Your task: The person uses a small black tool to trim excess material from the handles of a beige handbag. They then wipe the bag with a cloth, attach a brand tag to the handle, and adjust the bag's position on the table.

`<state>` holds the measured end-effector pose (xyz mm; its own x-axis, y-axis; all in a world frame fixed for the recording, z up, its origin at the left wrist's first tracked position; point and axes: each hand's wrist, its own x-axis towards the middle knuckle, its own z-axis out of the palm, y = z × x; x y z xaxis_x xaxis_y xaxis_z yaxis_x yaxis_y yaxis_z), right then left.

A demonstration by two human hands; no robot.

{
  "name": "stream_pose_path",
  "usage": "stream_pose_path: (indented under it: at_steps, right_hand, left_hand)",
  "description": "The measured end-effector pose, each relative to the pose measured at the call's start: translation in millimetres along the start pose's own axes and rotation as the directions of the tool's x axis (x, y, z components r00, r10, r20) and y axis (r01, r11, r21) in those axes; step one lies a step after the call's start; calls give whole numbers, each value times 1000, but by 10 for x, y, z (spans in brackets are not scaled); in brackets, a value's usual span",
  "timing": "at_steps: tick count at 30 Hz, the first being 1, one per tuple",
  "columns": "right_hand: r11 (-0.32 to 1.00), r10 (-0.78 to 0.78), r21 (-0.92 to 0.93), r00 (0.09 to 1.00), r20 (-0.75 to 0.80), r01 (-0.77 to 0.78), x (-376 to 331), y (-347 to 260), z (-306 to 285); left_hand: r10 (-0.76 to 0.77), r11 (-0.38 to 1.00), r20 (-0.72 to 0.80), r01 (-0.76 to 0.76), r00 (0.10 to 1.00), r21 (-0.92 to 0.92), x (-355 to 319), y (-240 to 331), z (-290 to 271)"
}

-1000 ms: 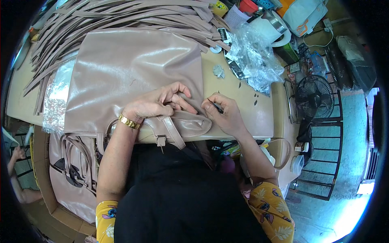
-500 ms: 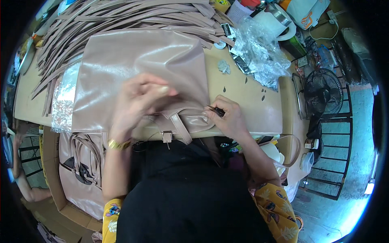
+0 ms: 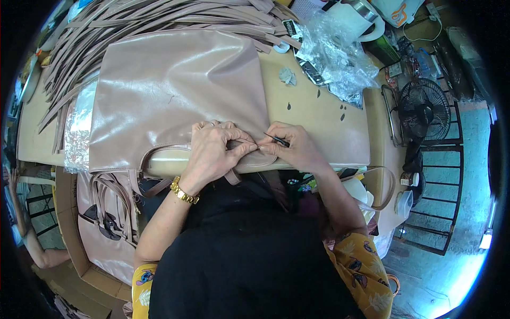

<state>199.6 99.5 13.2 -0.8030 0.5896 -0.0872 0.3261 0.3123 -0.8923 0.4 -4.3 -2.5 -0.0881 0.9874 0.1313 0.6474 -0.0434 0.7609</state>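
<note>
A mauve leather-look handbag [image 3: 175,85] lies flat on the tan table, its handle side toward me. At its lower right corner, the fingertips of my left hand [image 3: 215,151] pinch the bag's edge. My right hand [image 3: 295,149] meets them there, closed round a small dark pointed tool [image 3: 279,140] that sticks out between the fingers. Its exact kind cannot be made out. The fingertips of both hands touch or nearly touch, hiding the spot they work on. A bag strap [image 3: 232,177] hangs below my left hand over the table's front edge.
Many mauve strips [image 3: 133,26] are heaped at the back left. Crumpled clear plastic [image 3: 340,58] and a white jug [image 3: 355,18] stand at the back right. A cardboard box [image 3: 66,212] with more bags is at lower left, a black fan [image 3: 424,110] at right.
My left hand has come down and right from above the bag to its corner edge, closing on it. My right hand has shifted slightly left. The metal clasp on the strap is now hidden.
</note>
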Motion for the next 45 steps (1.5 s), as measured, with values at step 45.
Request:
stream_pose_path:
  at_steps: [45]
  right_hand:
    - [975,221,-70,920,324,-209,368,-200,-178]
  left_hand:
    - [-17,999,53,15,998,29,75,-97,45]
